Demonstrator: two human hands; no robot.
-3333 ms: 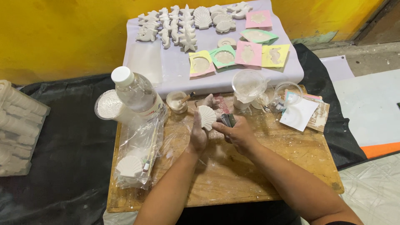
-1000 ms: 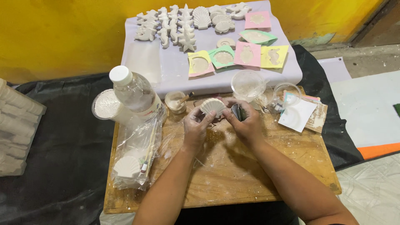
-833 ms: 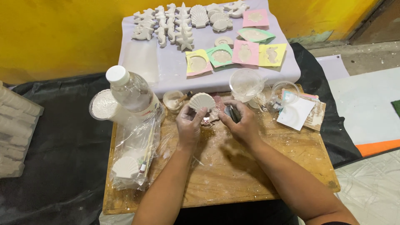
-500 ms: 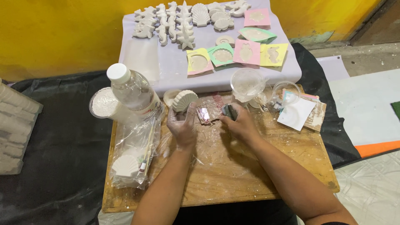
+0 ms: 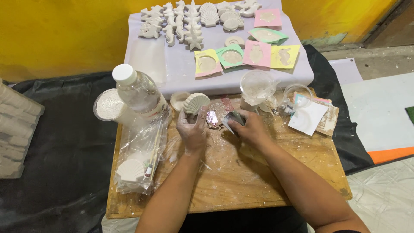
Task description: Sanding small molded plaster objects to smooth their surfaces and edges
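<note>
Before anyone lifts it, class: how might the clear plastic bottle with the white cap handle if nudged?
The bottle stands tall and narrow on the board's corner, so it probably tips easily. Its round body would likely roll once down. It looks partly filled, so perhaps heavier than expected.

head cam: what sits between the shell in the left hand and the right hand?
A small shiny pinkish piece lies on the wooden board between the white shell in the left hand and the right hand, seen in the head view.

Even, fairly bright overhead light is giving soft shadows; the picture is staying sharp, edges bending slightly.
</note>
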